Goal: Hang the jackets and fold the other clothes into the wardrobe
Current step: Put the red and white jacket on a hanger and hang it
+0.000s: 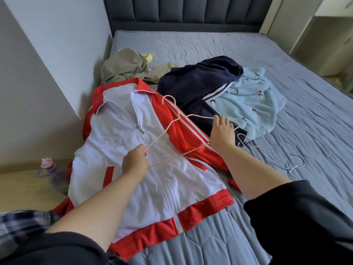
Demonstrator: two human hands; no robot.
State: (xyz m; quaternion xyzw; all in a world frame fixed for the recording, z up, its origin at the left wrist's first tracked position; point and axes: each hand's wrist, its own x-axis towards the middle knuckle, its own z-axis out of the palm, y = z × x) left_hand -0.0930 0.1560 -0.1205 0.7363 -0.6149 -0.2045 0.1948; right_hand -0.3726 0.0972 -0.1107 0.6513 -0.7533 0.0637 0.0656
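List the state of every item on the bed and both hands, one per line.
Red and white jacket: flat, zipped partway.
Pink hanger: held over jacket.
Left hand: grips hanger.
Right hand: grips hanger.
Navy garment: crumpled.
Blue garment: unfolded.
Khaki garment: crumpled.
White hangers: unused.

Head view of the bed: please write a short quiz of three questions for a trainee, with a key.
1. True or false: the red and white jacket lies zipped up on the bed.
2. What does the left hand grip? A) beige wire hanger B) navy garment C) light blue fleece
3. Fill in: a second, white hanger lies on the bed to the ____ of the right hand.

Key: 1 true; 2 A; 3 right.
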